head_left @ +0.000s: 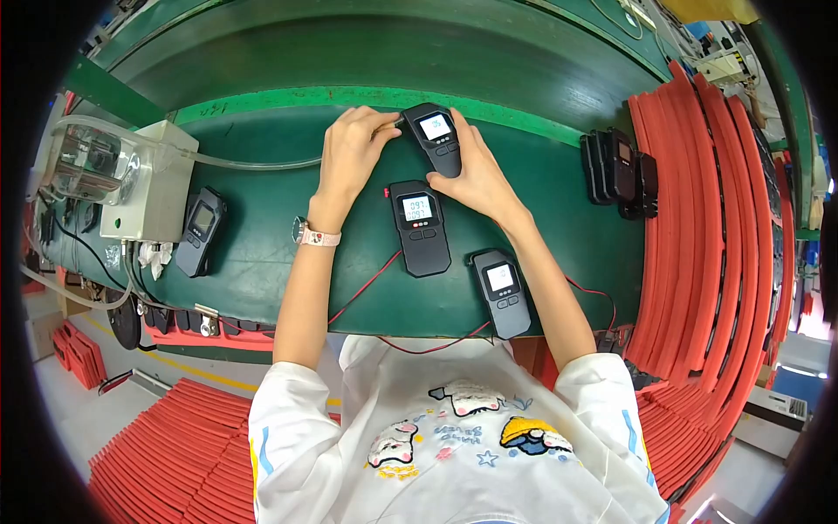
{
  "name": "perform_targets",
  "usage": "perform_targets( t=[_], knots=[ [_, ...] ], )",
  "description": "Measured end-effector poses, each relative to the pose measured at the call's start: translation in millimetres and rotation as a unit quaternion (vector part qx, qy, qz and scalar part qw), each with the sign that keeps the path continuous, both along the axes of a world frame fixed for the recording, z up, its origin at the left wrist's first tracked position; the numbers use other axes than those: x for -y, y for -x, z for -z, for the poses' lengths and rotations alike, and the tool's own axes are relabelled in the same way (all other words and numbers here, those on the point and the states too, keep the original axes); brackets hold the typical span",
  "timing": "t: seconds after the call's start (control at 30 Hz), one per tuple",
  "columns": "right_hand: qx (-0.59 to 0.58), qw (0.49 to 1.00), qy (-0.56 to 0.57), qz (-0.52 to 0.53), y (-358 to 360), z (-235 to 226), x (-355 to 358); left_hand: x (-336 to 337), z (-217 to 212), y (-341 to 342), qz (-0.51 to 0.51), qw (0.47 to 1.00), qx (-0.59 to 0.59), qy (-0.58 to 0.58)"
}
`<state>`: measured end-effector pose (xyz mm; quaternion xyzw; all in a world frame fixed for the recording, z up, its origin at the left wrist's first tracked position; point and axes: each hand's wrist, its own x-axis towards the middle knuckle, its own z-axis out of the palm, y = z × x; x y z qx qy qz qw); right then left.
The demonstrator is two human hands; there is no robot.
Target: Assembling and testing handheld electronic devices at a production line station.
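Observation:
A black handheld meter (443, 157) with a lit white screen is tilted at the far middle of the bench, and my right hand (482, 179) is closed around its right side. My left hand (351, 144) pinches the end of a clear tube (262, 164) against the meter's upper left side; the fingers partly hide the joint. Just below lies a second meter (422, 253), its screen lit, with a red piece at its upper left corner. Another lit meter (509, 310) rests beneath my right forearm, near the front edge.
Far left stands a pale box (131, 210) with a clear container and hoses; a dark-screened meter (199, 231) leans beside it. Several black meters (611, 166) stand at the right, next to tall stacked red trays (676, 227). Thin red wires (371, 281) run along the front edge.

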<state>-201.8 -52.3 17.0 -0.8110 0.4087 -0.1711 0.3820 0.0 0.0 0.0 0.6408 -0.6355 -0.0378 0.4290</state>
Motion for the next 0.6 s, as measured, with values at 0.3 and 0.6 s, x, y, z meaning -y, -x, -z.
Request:
perform_targets(
  t=[0.3, 0.6],
  knots=[
    [-0.105, 0.974, 0.181, 0.089, -12.3, -34.6, -93.3, -0.1, 5.7, -2.4, -0.036, 0.999, -0.003, 0.002],
    [-0.102, 0.987, 0.054, 0.114, -6.4, -10.3, -130.4, -0.4, -1.5, 5.0, -0.021, 1.0, 0.009, -0.001]
  ],
)
